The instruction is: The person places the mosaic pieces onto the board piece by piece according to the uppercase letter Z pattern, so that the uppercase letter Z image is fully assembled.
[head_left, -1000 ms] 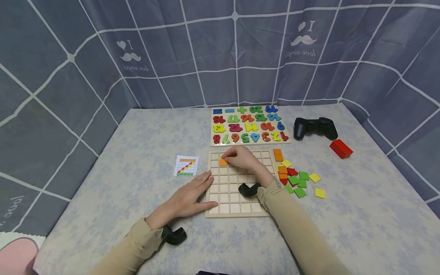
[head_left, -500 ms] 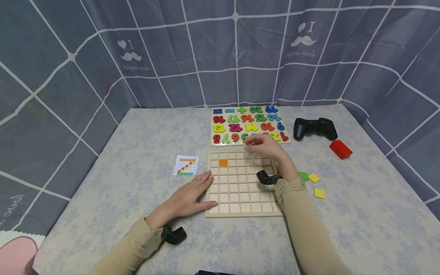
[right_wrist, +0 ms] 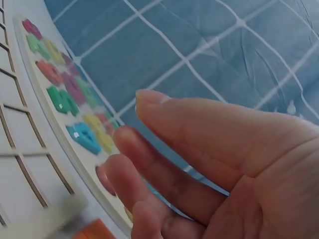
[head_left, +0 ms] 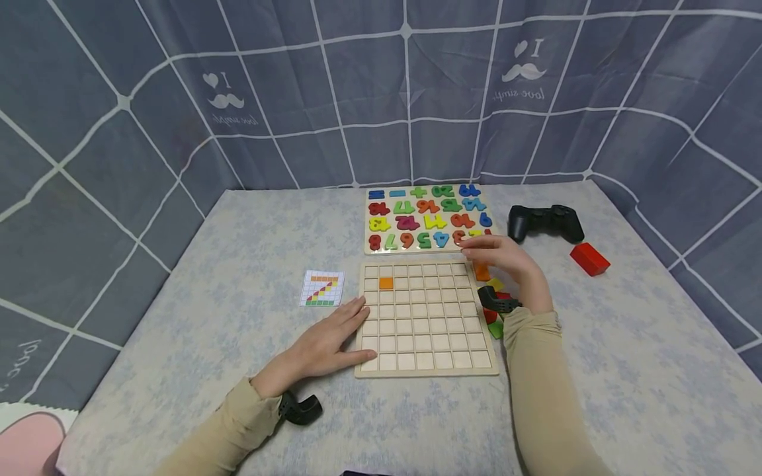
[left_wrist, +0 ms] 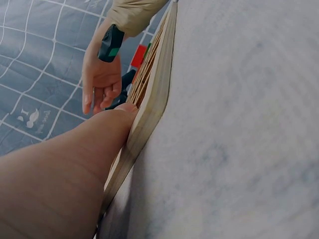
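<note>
A wooden grid board (head_left: 421,326) lies on the table, with one orange square tile (head_left: 386,283) in its second row near the upper left. My left hand (head_left: 324,342) rests on the board's left edge, fingers spread; in the left wrist view its thumb (left_wrist: 127,112) touches the rim. My right hand (head_left: 506,256) hovers past the board's upper right corner with loosely bent fingers and nothing between them. Below it are orange tiles (head_left: 481,272), seen partly, and a pile of red, yellow and green tiles (head_left: 495,328), mostly hidden by the wrist and sleeve.
Behind the grid board lies a number puzzle board (head_left: 417,246) with colourful pieces. A black game controller (head_left: 546,223) and a red block (head_left: 590,258) sit at the right. Left of the grid, a pattern card (head_left: 323,288) shows a coloured zigzag figure.
My right hand has left the orange tile in the grid and moved right, over to the loose tiles beside the board. My left hand has stayed in place.
</note>
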Available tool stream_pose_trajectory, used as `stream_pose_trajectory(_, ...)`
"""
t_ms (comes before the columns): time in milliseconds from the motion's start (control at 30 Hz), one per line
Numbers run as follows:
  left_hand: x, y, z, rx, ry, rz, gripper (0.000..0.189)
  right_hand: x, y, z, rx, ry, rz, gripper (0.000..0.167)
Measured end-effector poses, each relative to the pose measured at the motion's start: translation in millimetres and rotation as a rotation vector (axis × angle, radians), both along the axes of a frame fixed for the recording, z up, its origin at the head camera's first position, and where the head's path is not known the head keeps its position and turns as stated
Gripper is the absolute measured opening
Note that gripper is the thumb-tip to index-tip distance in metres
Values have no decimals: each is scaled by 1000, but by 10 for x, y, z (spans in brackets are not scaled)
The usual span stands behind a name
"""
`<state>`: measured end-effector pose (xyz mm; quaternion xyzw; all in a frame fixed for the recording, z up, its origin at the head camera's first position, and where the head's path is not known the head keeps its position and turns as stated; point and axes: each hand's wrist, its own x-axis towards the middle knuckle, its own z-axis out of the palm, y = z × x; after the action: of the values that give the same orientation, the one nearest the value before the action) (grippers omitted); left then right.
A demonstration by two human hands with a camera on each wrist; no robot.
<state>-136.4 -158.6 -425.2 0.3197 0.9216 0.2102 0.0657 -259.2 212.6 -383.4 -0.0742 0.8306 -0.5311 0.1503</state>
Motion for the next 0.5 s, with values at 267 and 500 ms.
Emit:
stream_pose_trajectory(267, 5, 3, -1, -2, -1, -2, 85, 3, 130, -79, -26, -37, -108, 56)
stream_pose_trajectory(500, 2, 3, 4, -2, 2, -9, 84, -21, 178, -154, -38, -88, -122, 47)
